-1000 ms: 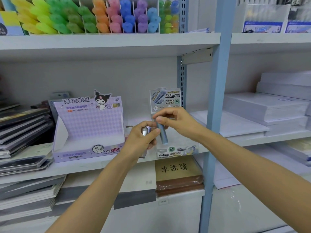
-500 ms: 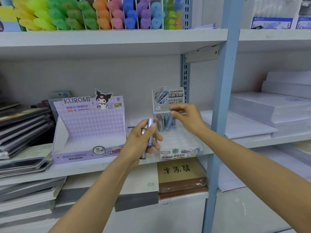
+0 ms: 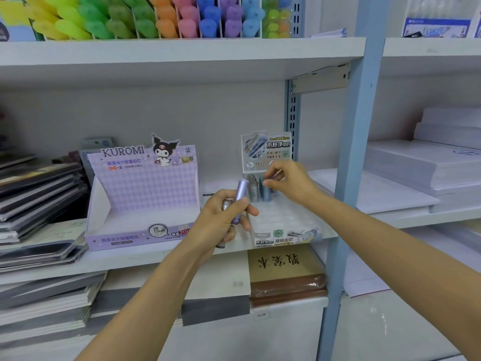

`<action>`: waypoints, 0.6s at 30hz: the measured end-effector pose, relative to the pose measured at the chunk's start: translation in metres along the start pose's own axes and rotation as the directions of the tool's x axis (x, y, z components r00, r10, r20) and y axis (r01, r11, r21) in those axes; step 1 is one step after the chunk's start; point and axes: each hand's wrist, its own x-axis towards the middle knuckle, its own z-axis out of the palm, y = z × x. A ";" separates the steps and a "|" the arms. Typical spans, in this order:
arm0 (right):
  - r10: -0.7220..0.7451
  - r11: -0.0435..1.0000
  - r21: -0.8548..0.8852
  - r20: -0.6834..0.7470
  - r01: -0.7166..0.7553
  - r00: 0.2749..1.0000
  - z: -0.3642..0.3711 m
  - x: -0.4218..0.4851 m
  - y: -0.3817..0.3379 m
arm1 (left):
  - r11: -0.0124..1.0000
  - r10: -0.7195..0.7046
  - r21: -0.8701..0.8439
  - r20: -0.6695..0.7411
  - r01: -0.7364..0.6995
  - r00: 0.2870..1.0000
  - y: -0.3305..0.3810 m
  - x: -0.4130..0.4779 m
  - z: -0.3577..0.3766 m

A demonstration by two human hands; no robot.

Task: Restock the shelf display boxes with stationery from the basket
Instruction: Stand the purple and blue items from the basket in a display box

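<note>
My left hand (image 3: 221, 217) grips a few lead-refill tubes in front of the middle shelf; a purple tube (image 3: 240, 194) sticks up from the fist and a silver one shows beside it. My right hand (image 3: 289, 181) reaches into the back of the white display box (image 3: 286, 234), thumb and forefinger pinching the top of a blue-grey tube (image 3: 266, 192). That tube stands upright in the box's back row, next to a grey tube (image 3: 253, 190). An empty purple Kuromi display box (image 3: 143, 194) stands to the left. No basket is in view.
Coloured highlighters (image 3: 145, 19) fill the upper shelf. Notebook stacks (image 3: 33, 194) lie at the left, and white paper reams (image 3: 421, 162) at the right past a blue shelf post (image 3: 356, 152). A brown notebook pack (image 3: 286, 274) lies on the shelf below.
My right hand took the blue-grey tube from beside my left hand and carried it to the back row of the white box. My left hand stayed roughly in place.
</note>
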 end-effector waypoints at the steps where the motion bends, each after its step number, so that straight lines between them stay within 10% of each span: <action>1: 0.007 1.000 -0.012 0.002 -0.007 1.000 0.002 -0.002 0.002 | 1.000 0.019 -0.005 -0.002 -0.019 1.000 0.000 -0.001 0.000; 6: -0.048 0.995 -0.092 -0.035 0.045 0.998 -0.004 -0.007 -0.006 | 0.998 0.037 -0.049 -0.031 -0.038 0.999 0.004 -0.004 0.000; 11: -0.119 0.859 0.510 0.110 0.047 0.987 -0.022 -0.027 -0.032 | 0.998 0.047 -0.036 -0.027 -0.048 0.999 0.008 -0.004 0.005; 18: -0.088 0.762 0.647 0.092 0.008 0.992 -0.024 -0.047 -0.037 | 0.994 0.050 -0.091 -0.090 -0.058 0.995 0.011 -0.007 0.013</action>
